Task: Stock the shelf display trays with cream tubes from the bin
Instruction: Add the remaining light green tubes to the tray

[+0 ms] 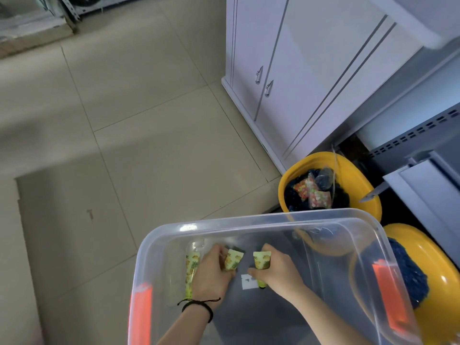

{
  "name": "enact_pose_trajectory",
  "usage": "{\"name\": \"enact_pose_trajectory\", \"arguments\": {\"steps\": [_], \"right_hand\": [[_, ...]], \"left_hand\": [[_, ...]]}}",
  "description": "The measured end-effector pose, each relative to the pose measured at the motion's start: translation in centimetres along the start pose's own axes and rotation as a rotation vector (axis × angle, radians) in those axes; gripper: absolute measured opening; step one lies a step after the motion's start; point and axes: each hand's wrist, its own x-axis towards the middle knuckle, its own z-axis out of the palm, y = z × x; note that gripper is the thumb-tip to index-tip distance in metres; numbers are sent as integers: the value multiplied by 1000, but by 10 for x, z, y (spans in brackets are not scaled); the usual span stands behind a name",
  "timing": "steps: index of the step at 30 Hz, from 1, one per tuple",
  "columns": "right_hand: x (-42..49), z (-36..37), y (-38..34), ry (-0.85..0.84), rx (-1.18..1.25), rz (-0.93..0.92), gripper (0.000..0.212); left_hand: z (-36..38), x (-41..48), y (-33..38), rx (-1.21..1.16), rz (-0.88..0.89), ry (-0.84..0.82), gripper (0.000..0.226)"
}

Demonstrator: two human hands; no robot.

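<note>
Both my hands are down inside a clear plastic bin (249,220) with orange latches, seen in the head view at the bottom centre. My left hand (211,275) grips a yellow-green cream tube (232,260) with a pineapple print. My right hand (278,270) grips a second tube (261,261) of the same print, its dark cap end poking out below the fingers. A third tube (191,270) lies on the bin floor just left of my left hand. No shelf display trays are in view.
Two yellow tubs (348,170) (443,270) with dark blue contents and some packets stand right of the bin. A white cabinet (298,83) rises behind them, grey metal shelving (423,185) at far right. Tiled floor (124,120) spreads to the left.
</note>
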Motion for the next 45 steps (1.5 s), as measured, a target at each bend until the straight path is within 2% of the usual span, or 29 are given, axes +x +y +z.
{"name": "enact_pose_trajectory", "arguments": {"steps": [4, 6, 9, 13, 19, 22, 26, 29, 31, 35, 41, 45], "right_hand": [[-20, -18, -21, -5, 128, -84, 31], [-37, -32, -39, -6, 158, -104, 28], [-66, -58, -70, 2, 160, -125, 37], [-113, -102, -124, 8, 121, -186, 47], [-195, -173, -207, 80, 72, -355, 43], [-237, -217, -255, 214, 92, -427, 27], [-302, -279, -323, 453, 50, -548, 31], [-361, -318, -371, 561, 40, -646, 24], [-404, -342, -399, 615, 48, -715, 18], [-491, -395, -442, 713, 2, -812, 21], [-588, -470, -463, 765, 31, -743, 17], [-628, -513, -451, 775, 26, -635, 31]], "left_hand": [[-27, -10, 19, 48, 209, -94, 42], [-47, -15, 36, 45, 297, -117, 30], [-81, -28, 63, 40, 380, -202, 16], [-128, -55, 101, 178, 518, -287, 18], [-225, -109, 194, 188, 756, -218, 10], [-287, -138, 254, 257, 837, -169, 15], [-368, -188, 335, 342, 1001, -69, 13], [-421, -235, 390, 405, 1123, -9, 5], [-451, -268, 424, 432, 1157, 34, 11], [-496, -337, 494, 398, 1240, 65, 8], [-510, -408, 587, 354, 1356, 61, 11], [-495, -434, 644, 381, 1435, 42, 5]]}}
